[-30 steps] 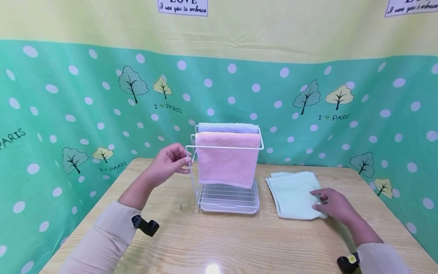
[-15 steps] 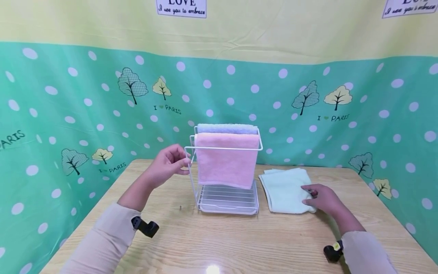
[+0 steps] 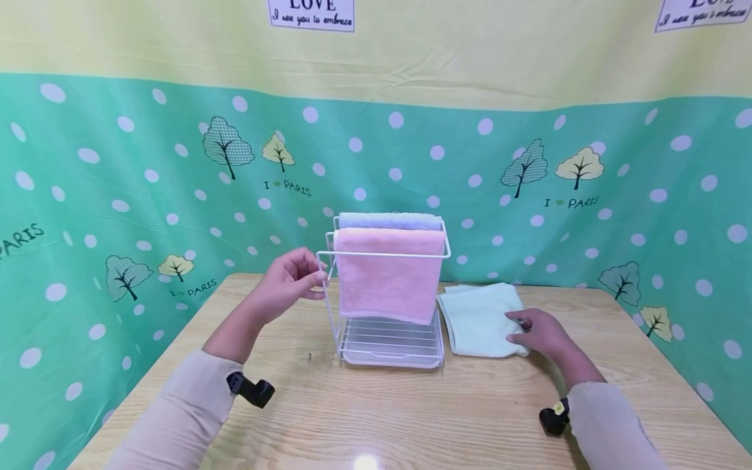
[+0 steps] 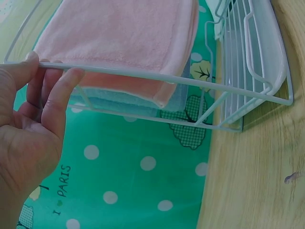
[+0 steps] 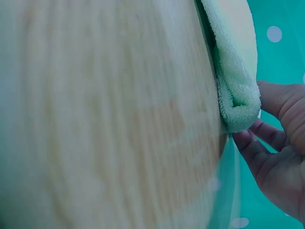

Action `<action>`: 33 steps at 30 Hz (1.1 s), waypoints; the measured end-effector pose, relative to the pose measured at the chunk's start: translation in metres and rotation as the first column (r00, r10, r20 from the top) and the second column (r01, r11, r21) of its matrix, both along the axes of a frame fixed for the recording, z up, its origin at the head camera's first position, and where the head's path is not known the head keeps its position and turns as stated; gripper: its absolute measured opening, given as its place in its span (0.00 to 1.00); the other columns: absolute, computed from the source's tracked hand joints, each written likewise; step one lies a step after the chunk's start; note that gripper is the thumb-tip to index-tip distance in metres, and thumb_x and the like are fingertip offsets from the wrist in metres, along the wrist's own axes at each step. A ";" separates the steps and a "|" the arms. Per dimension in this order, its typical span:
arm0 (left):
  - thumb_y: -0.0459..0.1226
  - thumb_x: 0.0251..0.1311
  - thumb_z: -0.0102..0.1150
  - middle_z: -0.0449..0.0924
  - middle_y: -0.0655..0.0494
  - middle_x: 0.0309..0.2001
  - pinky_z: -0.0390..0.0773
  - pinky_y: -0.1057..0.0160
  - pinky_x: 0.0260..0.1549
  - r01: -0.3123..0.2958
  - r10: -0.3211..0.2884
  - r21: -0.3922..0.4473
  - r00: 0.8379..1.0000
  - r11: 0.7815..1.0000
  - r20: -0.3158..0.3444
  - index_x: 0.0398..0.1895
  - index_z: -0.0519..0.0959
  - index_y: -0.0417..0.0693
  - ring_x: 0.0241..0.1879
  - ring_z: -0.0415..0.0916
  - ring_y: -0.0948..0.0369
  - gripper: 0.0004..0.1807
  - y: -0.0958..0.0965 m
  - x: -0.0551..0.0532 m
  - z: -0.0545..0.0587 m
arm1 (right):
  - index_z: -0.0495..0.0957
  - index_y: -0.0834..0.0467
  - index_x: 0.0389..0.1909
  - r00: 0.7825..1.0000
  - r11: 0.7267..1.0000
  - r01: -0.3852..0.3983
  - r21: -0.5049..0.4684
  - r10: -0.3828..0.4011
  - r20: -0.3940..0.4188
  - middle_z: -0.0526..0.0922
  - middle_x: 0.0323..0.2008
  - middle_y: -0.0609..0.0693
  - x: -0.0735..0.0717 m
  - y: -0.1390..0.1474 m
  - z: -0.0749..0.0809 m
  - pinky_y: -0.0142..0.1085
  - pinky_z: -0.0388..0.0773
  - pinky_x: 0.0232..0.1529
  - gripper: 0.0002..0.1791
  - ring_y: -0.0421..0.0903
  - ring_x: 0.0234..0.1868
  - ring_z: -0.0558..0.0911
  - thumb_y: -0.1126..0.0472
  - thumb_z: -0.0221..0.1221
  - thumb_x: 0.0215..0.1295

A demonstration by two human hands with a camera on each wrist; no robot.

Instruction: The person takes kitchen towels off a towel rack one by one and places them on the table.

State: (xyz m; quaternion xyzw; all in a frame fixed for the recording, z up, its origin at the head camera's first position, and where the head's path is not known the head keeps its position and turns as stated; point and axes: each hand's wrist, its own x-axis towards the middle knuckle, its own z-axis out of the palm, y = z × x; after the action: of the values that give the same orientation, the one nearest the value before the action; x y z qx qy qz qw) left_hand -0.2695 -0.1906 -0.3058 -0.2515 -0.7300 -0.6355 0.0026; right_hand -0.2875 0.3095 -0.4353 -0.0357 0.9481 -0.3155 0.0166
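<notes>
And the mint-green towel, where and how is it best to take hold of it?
Probably take the mint-green towel by its right edge, coming from the right and pinching from above and below. Its folded layers make a thick lip there, where the right grip holds it. The left edge lies close to the white rack, leaving less room.

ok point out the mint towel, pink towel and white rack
Mint towel (image 3: pixel 478 318): head view, folded upper face.
Pink towel (image 3: pixel 389 284): head view, hanging front face.
White rack (image 4: pixel 157 76): left wrist view, an upright wire.
</notes>
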 end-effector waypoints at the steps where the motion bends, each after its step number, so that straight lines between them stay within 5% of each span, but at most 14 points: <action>1: 0.26 0.65 0.57 0.76 0.45 0.40 0.86 0.54 0.37 0.000 0.000 0.000 1.000 1.000 -0.001 0.36 0.69 0.36 0.37 0.80 0.58 0.05 0.000 0.000 0.000 | 0.72 0.64 0.63 1.000 1.000 -0.002 -0.003 0.002 0.000 0.73 0.55 0.70 0.000 0.000 0.000 0.62 0.70 0.57 0.33 0.65 0.54 0.72 0.59 0.70 0.57; 12: 0.27 0.65 0.56 0.76 0.45 0.39 0.86 0.54 0.37 -0.002 0.002 -0.009 1.000 1.000 -0.014 0.37 0.69 0.33 0.37 0.79 0.58 0.06 0.002 0.000 0.001 | 0.73 0.64 0.62 1.000 0.999 -0.004 0.033 0.004 0.000 0.72 0.56 0.70 -0.002 0.003 0.011 0.54 0.79 0.46 0.32 0.65 0.52 0.73 0.59 0.70 0.57; 20: 0.26 0.65 0.57 0.76 0.45 0.40 0.86 0.54 0.37 -0.009 0.009 -0.005 1.000 1.000 -0.007 0.37 0.69 0.33 0.37 0.79 0.58 0.06 0.002 0.001 0.001 | 0.74 0.64 0.61 0.995 1.000 -0.030 0.000 0.030 -0.096 0.69 0.59 0.70 0.004 -0.002 0.027 0.56 0.80 0.46 0.30 0.67 0.54 0.73 0.58 0.68 0.59; 33: 0.27 0.65 0.57 0.76 0.44 0.40 0.86 0.54 0.37 -0.009 0.009 0.000 1.000 1.000 -0.005 0.36 0.69 0.34 0.37 0.79 0.58 0.06 0.000 0.000 -0.001 | 0.70 0.60 0.66 0.992 0.989 -0.034 -0.141 0.016 -0.125 0.72 0.59 0.68 0.014 -0.009 0.058 0.54 0.80 0.49 0.36 0.66 0.57 0.73 0.49 0.67 0.61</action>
State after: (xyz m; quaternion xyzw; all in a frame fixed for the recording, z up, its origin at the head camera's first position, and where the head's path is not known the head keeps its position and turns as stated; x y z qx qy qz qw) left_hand -0.2691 -0.1903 -0.3066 -0.2498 -0.7313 -0.6346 0.0073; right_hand -0.2737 0.3003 -0.3773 -0.0682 0.9217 -0.3797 -0.0406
